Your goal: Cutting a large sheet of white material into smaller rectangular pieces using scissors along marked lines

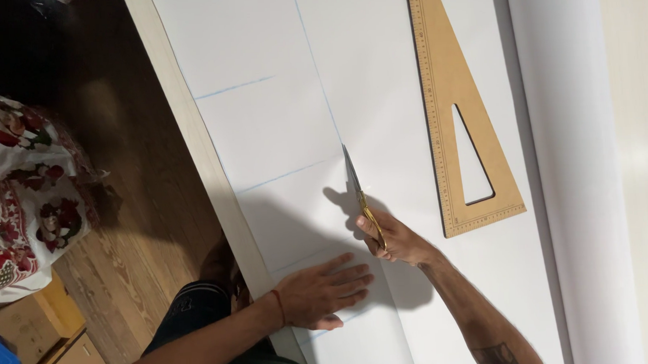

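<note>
A large white sheet (277, 118) marked with thin blue lines lies over the table. My right hand (399, 240) grips gold-handled scissors (359, 191), whose blades point up the sheet along a long blue line. The sheet is cut below the blades. My left hand (325, 291) lies flat, fingers spread, on the sheet's left part near the table edge. A red cord circles that wrist.
A wooden triangle ruler (447, 75) lies on the sheet right of the scissors. A roll of white material (578, 156) runs along the right. The pale table edge (190, 129) borders a wooden floor holding patterned bags (25, 188) and cardboard boxes (32, 326).
</note>
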